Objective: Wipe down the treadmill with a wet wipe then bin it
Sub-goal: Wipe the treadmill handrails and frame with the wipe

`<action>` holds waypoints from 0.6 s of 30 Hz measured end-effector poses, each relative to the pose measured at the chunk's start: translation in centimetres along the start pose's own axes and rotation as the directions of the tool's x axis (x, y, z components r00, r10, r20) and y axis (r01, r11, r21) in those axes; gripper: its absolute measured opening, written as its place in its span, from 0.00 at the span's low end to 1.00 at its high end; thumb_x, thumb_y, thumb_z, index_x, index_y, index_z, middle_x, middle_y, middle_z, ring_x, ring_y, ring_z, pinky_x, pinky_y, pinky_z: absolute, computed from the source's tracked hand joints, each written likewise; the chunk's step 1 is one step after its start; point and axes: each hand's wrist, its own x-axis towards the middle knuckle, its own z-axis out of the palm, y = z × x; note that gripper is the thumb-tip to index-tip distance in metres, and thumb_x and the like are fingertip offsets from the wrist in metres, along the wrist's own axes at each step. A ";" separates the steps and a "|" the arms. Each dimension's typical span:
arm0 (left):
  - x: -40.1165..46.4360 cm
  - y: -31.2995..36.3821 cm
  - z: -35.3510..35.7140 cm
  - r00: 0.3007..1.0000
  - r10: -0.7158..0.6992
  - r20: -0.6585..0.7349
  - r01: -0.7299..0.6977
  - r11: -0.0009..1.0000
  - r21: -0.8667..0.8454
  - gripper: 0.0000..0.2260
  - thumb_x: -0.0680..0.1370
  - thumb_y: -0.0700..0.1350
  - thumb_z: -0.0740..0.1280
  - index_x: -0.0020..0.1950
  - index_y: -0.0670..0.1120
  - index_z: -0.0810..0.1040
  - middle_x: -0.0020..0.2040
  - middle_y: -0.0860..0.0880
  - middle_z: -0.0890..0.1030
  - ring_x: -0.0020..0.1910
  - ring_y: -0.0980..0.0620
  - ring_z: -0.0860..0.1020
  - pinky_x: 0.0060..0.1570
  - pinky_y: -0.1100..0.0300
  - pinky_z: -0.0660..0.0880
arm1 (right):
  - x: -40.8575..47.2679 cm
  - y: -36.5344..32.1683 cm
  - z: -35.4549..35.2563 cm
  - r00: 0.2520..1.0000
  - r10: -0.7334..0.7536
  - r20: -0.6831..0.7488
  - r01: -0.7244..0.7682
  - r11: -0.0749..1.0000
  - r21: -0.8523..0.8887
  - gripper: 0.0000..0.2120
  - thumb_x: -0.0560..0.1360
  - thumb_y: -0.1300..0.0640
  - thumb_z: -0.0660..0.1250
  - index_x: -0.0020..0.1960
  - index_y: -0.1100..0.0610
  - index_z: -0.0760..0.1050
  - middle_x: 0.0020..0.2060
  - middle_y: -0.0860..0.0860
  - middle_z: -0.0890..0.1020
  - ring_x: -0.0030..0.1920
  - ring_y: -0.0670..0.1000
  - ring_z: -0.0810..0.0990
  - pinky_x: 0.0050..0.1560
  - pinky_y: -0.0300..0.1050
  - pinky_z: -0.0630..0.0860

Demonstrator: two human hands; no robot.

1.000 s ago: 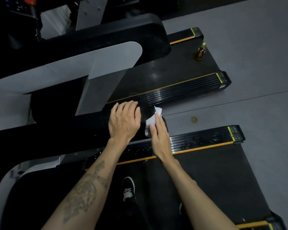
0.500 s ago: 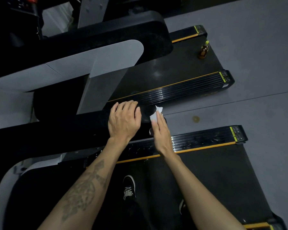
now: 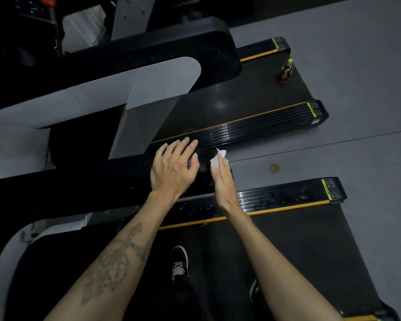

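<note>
The person stands on the treadmill (image 3: 287, 246) belt, both arms stretched out over its black handrail (image 3: 79, 188). The left hand (image 3: 173, 169) lies flat on the rail's rounded end, fingers spread and straight, gripping nothing. Just beside it, the right hand (image 3: 222, 181) presses the wet wipe (image 3: 217, 158) against the very tip of the rail with straight fingers; only a crumpled white corner of the wipe sticks out past the fingertips, the rest is hidden under the hand. Whether the thumb is tucked round the wipe cannot be made out from here.

The rail is so dark that its edge blurs into the shadow beneath, and its far end runs off the left side of the view. A tattoo marks the left forearm (image 3: 116, 267). Below, one dark shoe (image 3: 180, 262) with white laces shows on the belt; the other shoe is mostly covered by the right arm.

A second treadmill (image 3: 252, 107) stands alongside, its console and uprights cut off at the top. A small bottle (image 3: 285, 71) with a yellow cap stands upright on its belt, near the rear. A small round mark (image 3: 274, 168) sits on the grey floor (image 3: 357, 66) between the two machines.
</note>
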 end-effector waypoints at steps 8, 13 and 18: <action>0.6 0.6 0.3 0.998 -0.065 0.002 0.065 0.997 -0.053 0.19 0.82 0.49 0.56 0.63 0.46 0.83 0.67 0.48 0.81 0.73 0.48 0.74 0.69 0.46 0.71 | -3.9 1.9 -0.3 0.980 -0.199 0.009 0.200 0.979 -0.043 0.31 0.84 0.39 0.51 0.84 0.47 0.51 0.82 0.40 0.53 0.81 0.37 0.48 0.80 0.43 0.51; 0.6 0.8 0.4 0.995 -0.099 0.013 0.099 0.994 -0.046 0.17 0.82 0.50 0.57 0.59 0.46 0.83 0.65 0.48 0.83 0.72 0.47 0.74 0.70 0.46 0.70 | 0.1 0.8 -0.4 0.999 0.033 -0.007 -0.033 0.999 -0.029 0.32 0.83 0.32 0.44 0.84 0.43 0.48 0.83 0.41 0.51 0.80 0.38 0.46 0.82 0.54 0.48; 0.5 0.8 0.4 0.996 -0.076 0.057 0.076 0.997 0.004 0.22 0.83 0.58 0.56 0.67 0.47 0.81 0.70 0.47 0.79 0.74 0.46 0.72 0.72 0.44 0.68 | -0.8 -0.2 0.2 0.995 -0.104 -0.002 0.104 0.995 0.008 0.29 0.85 0.40 0.48 0.84 0.45 0.50 0.83 0.42 0.52 0.80 0.39 0.49 0.80 0.46 0.50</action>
